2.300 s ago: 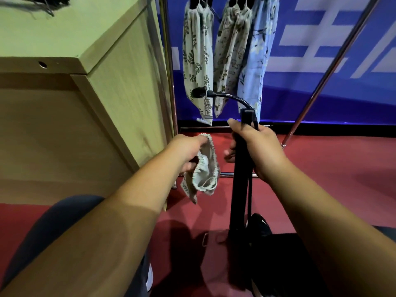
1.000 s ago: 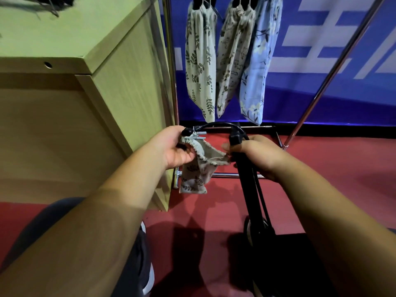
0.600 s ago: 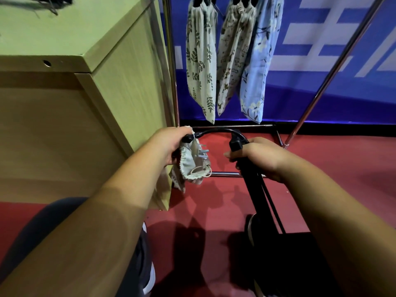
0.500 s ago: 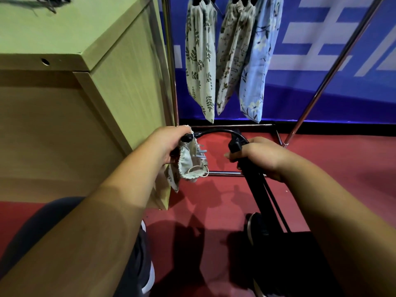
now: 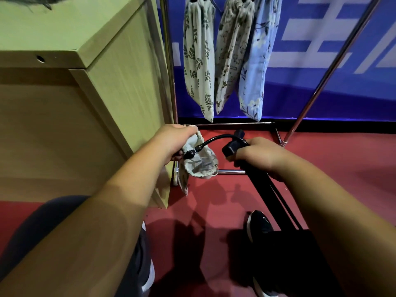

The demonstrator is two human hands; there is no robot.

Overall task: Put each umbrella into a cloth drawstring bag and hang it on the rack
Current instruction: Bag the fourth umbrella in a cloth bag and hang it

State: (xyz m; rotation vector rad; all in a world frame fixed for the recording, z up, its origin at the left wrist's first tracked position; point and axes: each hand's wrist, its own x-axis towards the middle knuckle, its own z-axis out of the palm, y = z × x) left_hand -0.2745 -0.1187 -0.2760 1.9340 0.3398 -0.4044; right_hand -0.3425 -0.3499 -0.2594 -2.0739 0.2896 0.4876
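Low in front of the chrome clothes rack (image 5: 169, 82), the left grip (image 5: 173, 140) is pinched closed on the gathered rim of a cream leaf-print cloth drawstring bag (image 5: 199, 166), keeping its mouth spread. The right grip (image 5: 259, 155) is wrapped tight round the long black crook-handled umbrella (image 5: 263, 189) just below the crook, so the hook can be steered. Its tip sits at the bag's mouth; whether it is inside is hard to tell. The shaft slants away from the rack toward the person's feet. Three filled cloth bags (image 5: 199, 61) hang from the rack's top, likely this one's destination.
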